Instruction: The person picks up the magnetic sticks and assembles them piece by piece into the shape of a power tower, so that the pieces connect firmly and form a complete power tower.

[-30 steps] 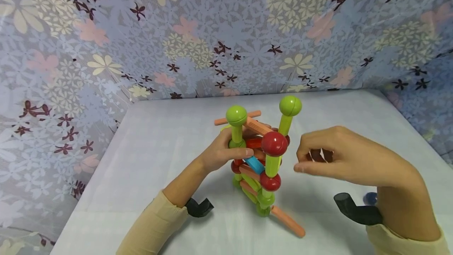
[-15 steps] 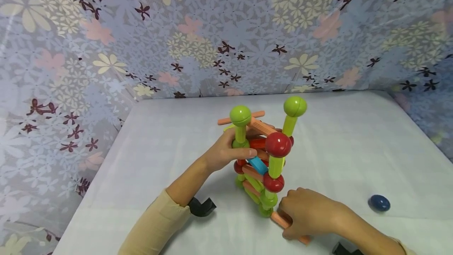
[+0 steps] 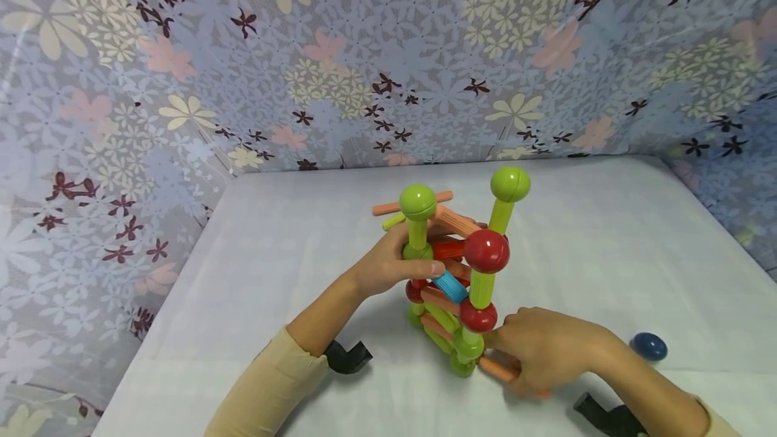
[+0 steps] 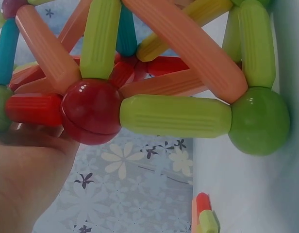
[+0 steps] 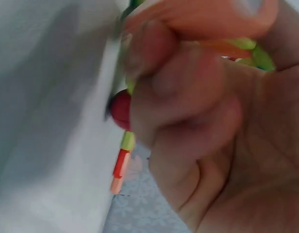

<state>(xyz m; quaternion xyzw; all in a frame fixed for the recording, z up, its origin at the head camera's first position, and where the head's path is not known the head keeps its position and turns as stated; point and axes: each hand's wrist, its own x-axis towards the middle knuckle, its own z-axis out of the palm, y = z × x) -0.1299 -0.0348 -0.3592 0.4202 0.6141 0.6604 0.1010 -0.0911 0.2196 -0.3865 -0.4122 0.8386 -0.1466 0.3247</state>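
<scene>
A tower of magnetic sticks and balls stands on the white table, in green, red, orange and blue. My left hand grips its upper left side, thumb across the front beside the blue stick and fingers behind, partly hidden. At the tower's foot on the right, my right hand pinches an orange stick, whose near end reaches the bottom green ball. The right wrist view shows that orange stick above curled fingers. Close up in the left wrist view are a red ball and a green ball of the tower.
A loose dark blue ball lies right of my right forearm. Behind the tower are a loose orange stick and a yellow-green one. Flowered cloth rises behind and beside the table.
My right hand has come down from beside the tower and taken hold of the orange stick, which has shifted slightly right and away. The tower, still in my left hand, has shifted slightly right.
</scene>
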